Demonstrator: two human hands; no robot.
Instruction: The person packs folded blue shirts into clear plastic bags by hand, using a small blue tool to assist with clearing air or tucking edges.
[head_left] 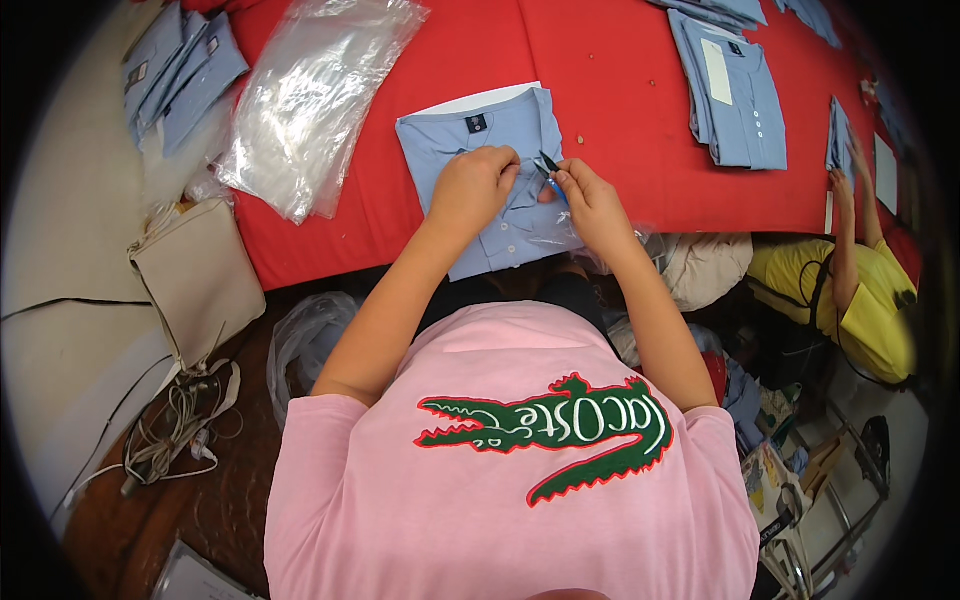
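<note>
A folded light-blue shirt (440,150) lies before me at the near edge of the red-covered table, with a white sheet (480,100) showing behind its collar. Dark-bladed thread snips (552,175) with a blue part are in my right hand (590,198), their points over the shirt's front. My left hand (478,185) is closed on the shirt fabric, which bunches up under its fingers. Several small white buttons run down the shirt toward me. Clear plastic (557,233) lies by the shirt's lower right part.
Clear plastic bags (310,100) lie left of the shirt, with folded blue shirts (180,75) beyond them. Another shirt stack (735,100) rests at the right. A person in yellow (840,300) works at the far right. A beige bag (197,275) hangs by the table's left edge, above tangled cables (190,430).
</note>
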